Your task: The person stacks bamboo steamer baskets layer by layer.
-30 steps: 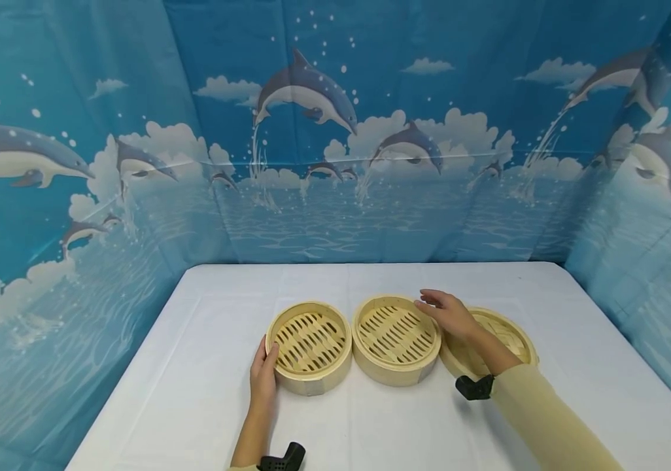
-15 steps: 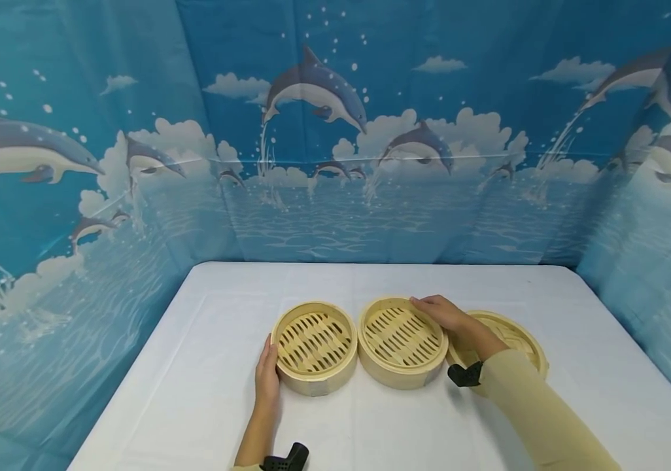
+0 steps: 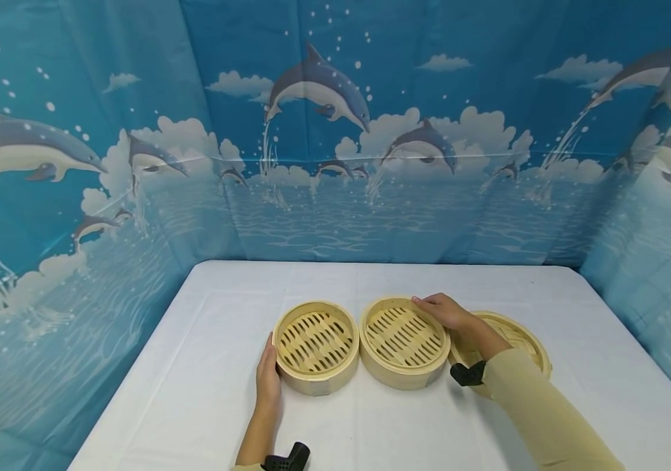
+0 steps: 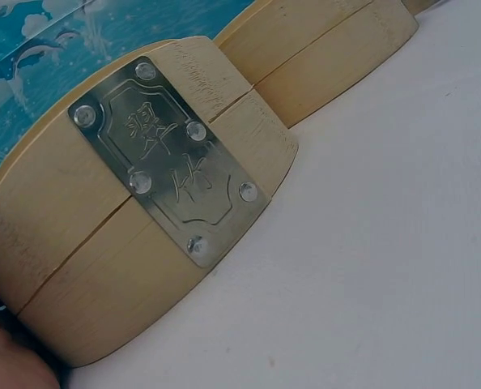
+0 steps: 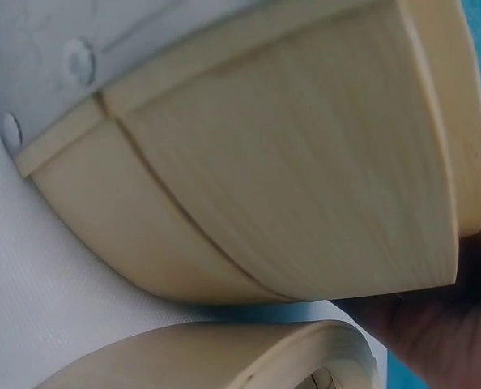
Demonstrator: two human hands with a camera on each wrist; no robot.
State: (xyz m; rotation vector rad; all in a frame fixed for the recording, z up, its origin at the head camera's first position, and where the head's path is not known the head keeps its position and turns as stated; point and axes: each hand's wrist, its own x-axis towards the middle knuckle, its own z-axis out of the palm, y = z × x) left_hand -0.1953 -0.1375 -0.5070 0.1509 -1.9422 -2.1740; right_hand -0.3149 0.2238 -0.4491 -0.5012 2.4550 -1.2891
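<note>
Two round bamboo steamer baskets stand side by side on the white table. In the head view my left hand [image 3: 268, 376] rests against the outer left wall of the left steamer basket [image 3: 316, 347], its fingers lying along the side. My right hand [image 3: 448, 313] grips the far right rim of the right steamer basket [image 3: 404, 337], thumb over the edge and the other fingers mostly hidden behind the wall. A riveted metal plate [image 4: 172, 162] with engraved characters shows on the left basket's front in the left wrist view.
A bamboo steamer lid [image 3: 518, 333] lies right of the baskets, partly under my right forearm. White cloth covers the table [image 3: 194, 405]. A blue dolphin-print curtain [image 3: 312, 216] rises along the back and sides.
My right hand has come down from above the right basket onto its rim and taken hold. The left thumb has moved off the left basket's rim. The head view has shifted slightly.
</note>
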